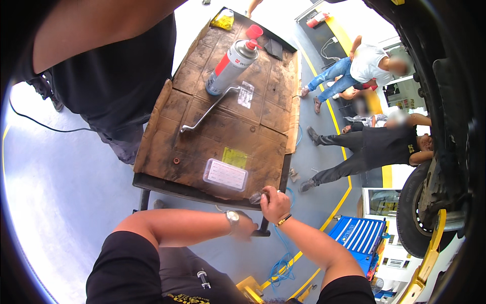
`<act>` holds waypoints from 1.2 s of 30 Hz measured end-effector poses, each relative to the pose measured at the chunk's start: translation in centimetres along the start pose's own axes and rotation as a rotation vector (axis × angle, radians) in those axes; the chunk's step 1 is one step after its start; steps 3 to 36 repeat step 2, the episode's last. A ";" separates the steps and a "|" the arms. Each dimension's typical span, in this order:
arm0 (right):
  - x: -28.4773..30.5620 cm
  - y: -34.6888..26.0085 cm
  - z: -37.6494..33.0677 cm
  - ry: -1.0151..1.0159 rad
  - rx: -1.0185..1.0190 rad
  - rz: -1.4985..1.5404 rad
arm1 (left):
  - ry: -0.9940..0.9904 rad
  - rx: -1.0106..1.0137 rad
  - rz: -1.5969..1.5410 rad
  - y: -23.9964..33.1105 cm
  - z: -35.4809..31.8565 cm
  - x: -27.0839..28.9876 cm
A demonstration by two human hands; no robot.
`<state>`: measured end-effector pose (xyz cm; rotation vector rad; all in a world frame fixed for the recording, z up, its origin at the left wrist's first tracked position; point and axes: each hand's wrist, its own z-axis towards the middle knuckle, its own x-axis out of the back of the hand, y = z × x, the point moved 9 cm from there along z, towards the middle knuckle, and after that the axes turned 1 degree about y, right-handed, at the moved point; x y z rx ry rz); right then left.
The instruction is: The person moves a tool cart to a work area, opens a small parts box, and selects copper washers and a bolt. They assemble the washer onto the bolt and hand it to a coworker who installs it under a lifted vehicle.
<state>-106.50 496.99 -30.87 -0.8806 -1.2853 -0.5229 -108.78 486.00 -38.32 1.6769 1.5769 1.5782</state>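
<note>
My right hand [276,205] is at the near right corner of a cardboard-covered cart top [202,152]. Its fingers are closed by a small, see-through greyish object [256,197] whose kind I cannot make out. My left hand [244,225], with a watch at the wrist, is smeared by motion just below the cart's edge, close to a black handle [261,233]. On the cardboard nearby lie a clear flat plastic case [225,175], a yellow-green paper [235,157] and a small reddish-brown ring [176,161]. Farther back are a bent metal wrench [210,109] and a spray can [230,68].
Behind the can sit a red cap [254,32], a dark block [274,49] and a yellow packet [223,20]. A person in black [116,86] stands at the cart's left. Right are a raised car's wheel [417,210], a blue tool chest [354,238], a blue hose [283,268] and several people.
</note>
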 end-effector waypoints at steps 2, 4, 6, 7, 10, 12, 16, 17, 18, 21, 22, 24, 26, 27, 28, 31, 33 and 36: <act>0.1 0.0 0.4 0.022 0.032 -0.046 | -0.008 -0.033 0.036 -0.1 0.9 -0.4; 0.1 0.0 0.4 0.022 0.032 -0.046 | -0.008 -0.033 0.036 -0.1 0.9 -0.4; 0.1 0.0 0.4 0.022 0.032 -0.046 | -0.008 -0.033 0.036 -0.1 0.9 -0.4; 0.1 0.0 0.4 0.022 0.032 -0.046 | -0.008 -0.033 0.036 -0.1 0.9 -0.4; 0.1 0.0 0.4 0.022 0.032 -0.046 | -0.008 -0.033 0.036 -0.1 0.9 -0.4; 0.1 0.0 0.4 0.022 0.032 -0.046 | -0.008 -0.033 0.036 -0.1 0.9 -0.4; 0.1 0.0 0.4 0.022 0.032 -0.046 | -0.008 -0.033 0.036 -0.1 0.9 -0.4; 0.1 0.0 0.4 0.022 0.032 -0.046 | -0.008 -0.033 0.036 -0.1 0.9 -0.4; 0.1 0.0 0.4 0.022 0.032 -0.046 | -0.008 -0.033 0.036 -0.1 0.9 -0.4; 0.1 0.0 0.4 0.022 0.032 -0.046 | -0.008 -0.033 0.036 -0.1 0.9 -0.4; 0.1 0.0 0.4 0.022 0.032 -0.046 | -0.008 -0.033 0.036 -0.1 0.9 -0.4; 0.1 0.0 0.4 0.022 0.032 -0.046 | -0.008 -0.033 0.036 -0.1 0.9 -0.4; 0.1 0.0 0.4 0.022 0.032 -0.046 | -0.008 -0.033 0.036 -0.1 0.9 -0.4; 0.1 0.0 0.4 0.022 0.032 -0.046 | -0.008 -0.033 0.036 -0.1 0.9 -0.4; 0.1 0.0 0.4 0.022 0.032 -0.046 | -0.008 -0.033 0.036 -0.1 0.9 -0.4; 0.1 0.0 0.4 0.022 0.032 -0.046 | -0.008 -0.033 0.036 -0.1 0.9 -0.4; 0.1 0.0 0.4 0.022 0.032 -0.046 | -0.008 -0.033 0.036 -0.1 0.9 -0.4; 0.1 0.0 0.4 0.022 0.032 -0.046 | -0.008 -0.033 0.036 -0.1 0.9 -0.4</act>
